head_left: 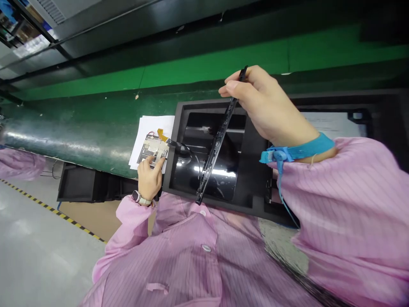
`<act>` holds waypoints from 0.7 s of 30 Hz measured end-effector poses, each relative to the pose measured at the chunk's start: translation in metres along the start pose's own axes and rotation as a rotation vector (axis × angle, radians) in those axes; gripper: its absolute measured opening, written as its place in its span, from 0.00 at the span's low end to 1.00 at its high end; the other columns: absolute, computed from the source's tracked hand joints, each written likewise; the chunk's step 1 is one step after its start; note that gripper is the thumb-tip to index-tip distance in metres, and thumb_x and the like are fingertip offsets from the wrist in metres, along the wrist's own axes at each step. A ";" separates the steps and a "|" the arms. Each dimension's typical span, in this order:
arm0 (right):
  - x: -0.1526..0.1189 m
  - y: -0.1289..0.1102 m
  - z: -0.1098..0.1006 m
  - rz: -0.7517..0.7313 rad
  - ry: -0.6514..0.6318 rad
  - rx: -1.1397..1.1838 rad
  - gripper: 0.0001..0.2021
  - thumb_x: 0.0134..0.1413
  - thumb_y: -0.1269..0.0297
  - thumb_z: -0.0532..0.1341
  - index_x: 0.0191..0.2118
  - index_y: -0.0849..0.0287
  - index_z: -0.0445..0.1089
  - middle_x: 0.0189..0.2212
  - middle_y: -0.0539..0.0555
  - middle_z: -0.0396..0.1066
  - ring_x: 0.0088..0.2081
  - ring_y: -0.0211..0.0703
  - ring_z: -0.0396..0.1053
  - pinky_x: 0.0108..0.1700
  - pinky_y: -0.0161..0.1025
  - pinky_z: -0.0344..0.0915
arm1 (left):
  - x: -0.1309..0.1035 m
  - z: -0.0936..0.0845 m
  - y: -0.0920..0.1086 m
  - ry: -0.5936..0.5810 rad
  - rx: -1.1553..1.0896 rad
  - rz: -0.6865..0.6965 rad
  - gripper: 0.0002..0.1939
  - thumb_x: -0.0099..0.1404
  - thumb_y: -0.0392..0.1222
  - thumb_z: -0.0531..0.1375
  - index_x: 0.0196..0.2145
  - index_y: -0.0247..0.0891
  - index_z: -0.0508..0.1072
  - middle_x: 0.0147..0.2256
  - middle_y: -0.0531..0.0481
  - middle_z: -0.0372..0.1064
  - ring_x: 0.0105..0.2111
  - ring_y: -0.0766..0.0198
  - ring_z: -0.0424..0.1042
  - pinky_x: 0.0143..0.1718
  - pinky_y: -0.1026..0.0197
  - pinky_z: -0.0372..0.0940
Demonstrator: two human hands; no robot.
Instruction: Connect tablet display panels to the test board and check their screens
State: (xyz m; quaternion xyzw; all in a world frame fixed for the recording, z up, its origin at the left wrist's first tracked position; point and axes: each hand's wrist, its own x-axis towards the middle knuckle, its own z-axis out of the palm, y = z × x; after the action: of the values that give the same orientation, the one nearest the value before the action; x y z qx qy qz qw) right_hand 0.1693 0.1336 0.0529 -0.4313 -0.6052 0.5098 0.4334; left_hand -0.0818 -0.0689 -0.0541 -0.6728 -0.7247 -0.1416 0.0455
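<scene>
At the far left edge a pink sleeve (19,164) of another person is seen beside the green conveyor belt (79,128), and below the belt a yellow-and-black floor stripe (47,208) runs over the grey floor. A white sheet of paper (148,128) is laid on the belt, and a small circuit board (153,149) with an orange flex tail is set on it, just beside the left wall of a black tray (255,170). The left hand (149,178), with a watch worn at the wrist, is rested on the near edge of the board, index and thumb tips pressed down on it and the other fingers curled under. A glossy black panel (220,170) is held in the tray's recess, and thin wires are draped across it. A long black strip (217,140) is slanted above the panel, partly covering it; its upper end is pinched between thumb and fingers of the right hand (262,102), while its lower end reaches the tray's near rim. A blue wrist strap (297,150) is worn on the right wrist.
</scene>
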 end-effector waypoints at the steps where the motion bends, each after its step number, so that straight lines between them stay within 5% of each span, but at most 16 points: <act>1: 0.000 0.000 0.000 0.007 -0.001 -0.007 0.04 0.67 0.69 0.61 0.39 0.56 0.66 0.39 0.51 0.71 0.47 0.39 0.72 0.56 0.44 0.66 | 0.000 0.001 0.001 -0.010 0.014 0.001 0.23 0.70 0.34 0.51 0.57 0.43 0.76 0.55 0.35 0.67 0.50 0.47 0.68 0.52 0.44 0.65; 11: -0.003 -0.008 -0.003 0.024 -0.007 -0.059 0.03 0.66 0.65 0.63 0.40 0.56 0.68 0.37 0.50 0.68 0.45 0.39 0.68 0.58 0.46 0.66 | 0.002 -0.009 -0.001 -0.102 0.069 0.034 0.23 0.71 0.36 0.51 0.60 0.45 0.75 0.58 0.36 0.68 0.49 0.45 0.70 0.49 0.44 0.63; 14: -0.010 -0.018 -0.021 0.116 0.006 -0.141 0.03 0.63 0.65 0.64 0.42 0.56 0.71 0.34 0.50 0.66 0.39 0.38 0.68 0.49 0.46 0.73 | 0.003 -0.015 0.001 -0.062 -0.053 0.010 0.21 0.74 0.38 0.50 0.59 0.43 0.74 0.58 0.36 0.68 0.52 0.48 0.70 0.53 0.44 0.64; 17: -0.020 -0.026 -0.047 0.273 -0.013 -0.190 0.14 0.60 0.73 0.61 0.51 0.56 0.72 0.33 0.51 0.67 0.31 0.35 0.68 0.36 0.41 0.75 | 0.000 -0.017 0.006 0.020 -0.251 0.028 0.20 0.77 0.44 0.48 0.59 0.39 0.73 0.56 0.37 0.69 0.57 0.51 0.69 0.59 0.46 0.64; 21: -0.028 -0.021 -0.064 0.429 0.011 -0.286 0.31 0.59 0.78 0.61 0.68 0.60 0.61 0.43 0.58 0.72 0.33 0.37 0.70 0.33 0.38 0.73 | -0.002 -0.015 0.012 0.066 -0.382 0.097 0.20 0.78 0.48 0.51 0.59 0.38 0.72 0.56 0.38 0.69 0.58 0.52 0.69 0.61 0.47 0.64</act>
State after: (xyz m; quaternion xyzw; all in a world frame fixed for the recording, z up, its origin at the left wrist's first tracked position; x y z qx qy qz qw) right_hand 0.2368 0.1205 0.0776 -0.6093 -0.5636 0.4970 0.2532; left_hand -0.0713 -0.0745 -0.0388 -0.6982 -0.6495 -0.2965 -0.0525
